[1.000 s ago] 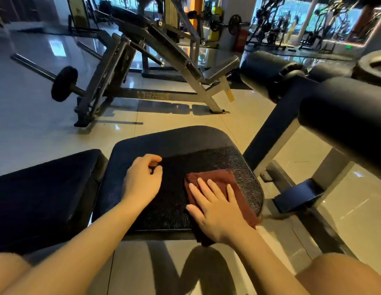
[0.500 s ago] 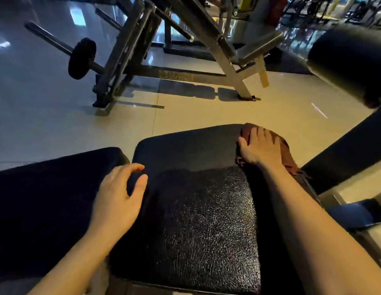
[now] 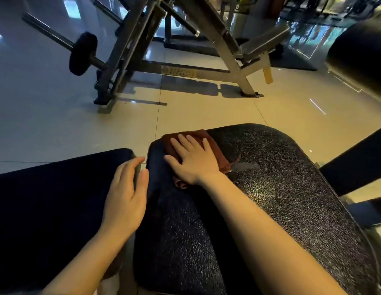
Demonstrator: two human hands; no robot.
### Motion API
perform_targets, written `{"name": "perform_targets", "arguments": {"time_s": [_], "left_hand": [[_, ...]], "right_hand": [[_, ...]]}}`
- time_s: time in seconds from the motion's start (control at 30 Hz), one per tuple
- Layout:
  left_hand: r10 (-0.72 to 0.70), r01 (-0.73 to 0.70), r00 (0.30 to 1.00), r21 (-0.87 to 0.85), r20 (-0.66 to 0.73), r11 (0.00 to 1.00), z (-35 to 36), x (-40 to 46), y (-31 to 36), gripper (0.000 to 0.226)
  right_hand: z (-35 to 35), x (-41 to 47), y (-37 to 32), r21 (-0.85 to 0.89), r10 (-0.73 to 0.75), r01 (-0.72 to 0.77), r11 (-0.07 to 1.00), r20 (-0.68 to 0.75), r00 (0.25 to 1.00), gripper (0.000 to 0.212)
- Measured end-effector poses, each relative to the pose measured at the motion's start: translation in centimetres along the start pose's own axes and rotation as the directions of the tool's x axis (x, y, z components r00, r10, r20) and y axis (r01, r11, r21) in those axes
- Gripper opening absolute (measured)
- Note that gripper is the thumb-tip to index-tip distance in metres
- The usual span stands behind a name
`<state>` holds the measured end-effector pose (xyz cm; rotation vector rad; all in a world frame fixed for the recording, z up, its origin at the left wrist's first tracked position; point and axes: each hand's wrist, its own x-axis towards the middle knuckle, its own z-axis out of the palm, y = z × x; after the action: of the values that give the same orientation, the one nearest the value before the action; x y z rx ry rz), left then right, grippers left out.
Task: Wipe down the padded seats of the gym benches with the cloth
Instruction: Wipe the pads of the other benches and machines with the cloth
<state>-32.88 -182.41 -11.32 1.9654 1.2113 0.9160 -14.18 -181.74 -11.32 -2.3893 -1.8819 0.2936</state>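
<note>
A black padded bench seat [image 3: 281, 188] fills the lower right; its surface is cracked and glistens. A dark red cloth [image 3: 208, 141] lies on the seat's far left corner. My right hand [image 3: 194, 160] presses flat on the cloth with straight, spread fingers. A second dark pad [image 3: 47, 199] of the bench lies to the left, across a narrow gap. My left hand [image 3: 125, 196] rests on the right edge of that pad, fingers relaxed and holding nothing.
A steel weight machine [image 3: 185, 50] with a bar and black plate [image 3: 83, 53] stands on the tiled floor [image 3: 68, 124] beyond the bench. A black roller pad [image 3: 360, 54] hangs at the upper right, and a dark frame bar [image 3: 355, 162] runs beside the seat.
My right hand has slid the cloth leftward along the seat's far edge, from the far right corner to the far left corner. My left hand has stayed on the left pad's edge.
</note>
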Motion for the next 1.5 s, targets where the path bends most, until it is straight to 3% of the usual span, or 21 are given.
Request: {"name": "perform_targets", "arguments": {"time_s": [0.1,0.2,0.33,0.4,0.43,0.57,0.63,0.77,0.87,1.03,1.2,1.3,1.4,1.5], "left_hand": [[0.021,-0.021,1.000,-0.022,0.013,1.000,-0.1,-0.1,-0.2,0.040],[0.038,-0.034,0.998,-0.084,0.046,0.996,0.0,-0.3,-0.1,0.037],[0.042,-0.032,0.997,-0.158,0.066,0.987,-0.5,-0.5,-0.4,0.035],[0.025,-0.015,0.999,-0.201,0.048,0.979,-1.2,-0.6,-0.5,0.034],[0.012,-0.002,0.999,-0.222,0.043,0.975,-1.5,-0.5,-0.5,0.034],[0.003,0.006,1.000,-0.262,0.031,0.965,-3.2,0.2,-0.6,0.030],[0.006,-0.001,1.000,-0.260,0.019,0.966,-4.3,0.3,-1.5,0.028],[-0.028,0.035,0.999,-0.209,0.037,0.977,-5.5,-0.5,-2.9,0.027],[-0.001,0.016,0.997,-0.188,0.080,0.982,-5.2,-1.4,-2.6,0.025],[0.153,-0.122,0.975,-0.189,0.160,0.974,-4.6,-3.9,-2.4,0.022],[0.229,-0.175,0.947,-0.236,0.225,0.956,-4.1,-6.4,-2.6,0.022],[0.195,-0.124,0.950,-0.276,0.245,0.953,-4.2,-6.9,-2.9,0.022],[0.166,-0.090,0.959,-0.309,0.229,0.947,-4.3,-7.5,-3.1,0.023],[0.163,-0.090,0.962,-0.310,0.221,0.946,-4.4,-7.3,-2.7,0.022]], "right_hand": [[-1.9,-2.2,7.2,-0.023,0.284,-0.286,0.958,-0.073,0.956,0.067],[-3.6,-6.2,13.2,-0.033,0.536,-0.543,0.839,-0.115,0.836,0.070],[-3.5,-8.8,12.5,0.050,0.707,-0.707,0.705,-0.129,0.696,0.074],[-2.8,-8.3,9.7,0.048,0.719,-0.721,0.691,-0.153,0.678,0.076],[-2.2,-7.6,7.8,0.024,0.688,-0.696,0.718,-0.180,0.703,0.075],[0.7,-2.8,-2.9,0.000,0.396,-0.400,0.917,-0.145,0.907,0.068],[2.2,-1.9,-8.3,-0.018,0.263,-0.266,0.964,-0.099,0.960,0.066],[4.2,-5.8,-13.4,-0.105,0.195,-0.205,0.973,-0.100,0.976,0.062],[4.2,-9.5,-13.1,-0.037,0.195,-0.198,0.979,-0.073,0.978,0.060],[1.9,-15.0,-5.0,0.042,0.440,-0.438,0.898,-0.122,0.890,0.058],[-0.8,-22.5,6.4,0.048,0.748,-0.757,0.652,-0.204,0.631,0.060],[-0.3,-24.7,7.8,0.116,0.828,-0.834,0.540,-0.254,0.501,0.060],[0.4,-24.4,5.3,0.141,0.826,-0.832,0.536,-0.289,0.484,0.059],[1.8,-23.3,-0.1,0.096,0.733,-0.760,0.642,-0.365,0.574,0.057]]}}
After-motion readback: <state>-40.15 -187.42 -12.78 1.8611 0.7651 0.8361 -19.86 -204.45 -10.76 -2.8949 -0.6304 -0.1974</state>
